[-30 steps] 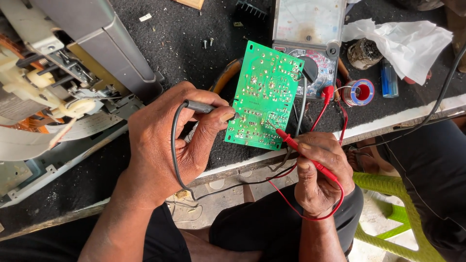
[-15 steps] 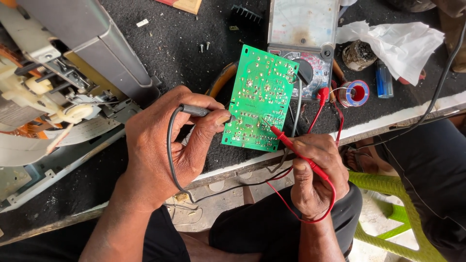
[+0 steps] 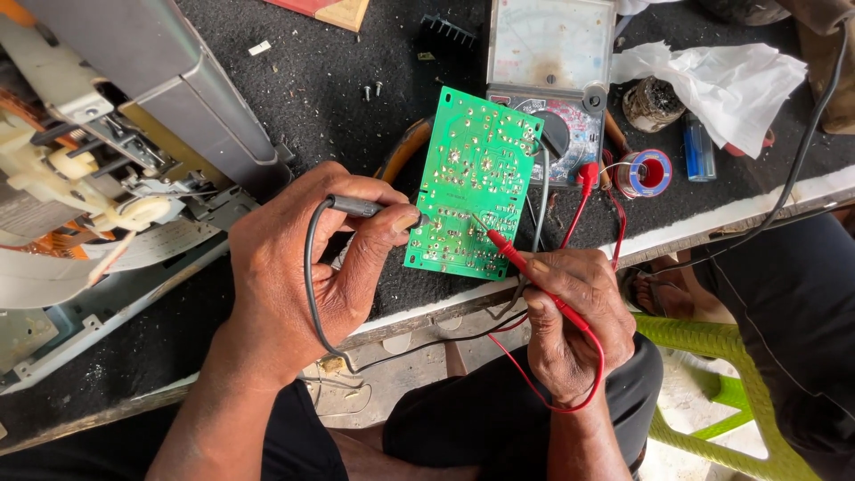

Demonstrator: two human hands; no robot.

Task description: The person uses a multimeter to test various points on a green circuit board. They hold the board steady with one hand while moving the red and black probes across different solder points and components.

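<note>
A green circuit board [image 3: 476, 183] lies solder side up on the dark bench mat. My left hand [image 3: 307, 258] grips a black test probe [image 3: 356, 207], whose tip touches the board's left edge. My right hand [image 3: 574, 316] pinches a red test probe [image 3: 521, 264], its tip resting on the board's lower middle. Red and black leads run from the probes to an analog multimeter [image 3: 552, 76] lying behind the board.
An opened grey machine with white plastic parts [image 3: 98, 151] fills the left. A solder spool [image 3: 647, 172], a blue lighter [image 3: 699, 147], crumpled white paper [image 3: 721, 80] and loose screws [image 3: 372, 89] lie on the mat. A green plastic chair [image 3: 712, 356] stands at lower right, beside another person's dark trouser leg [image 3: 793, 312].
Both probe tips shifted slightly on the board; the red probe tip moved up toward the board's middle. The view drifted so that more of the multimeter shows.
</note>
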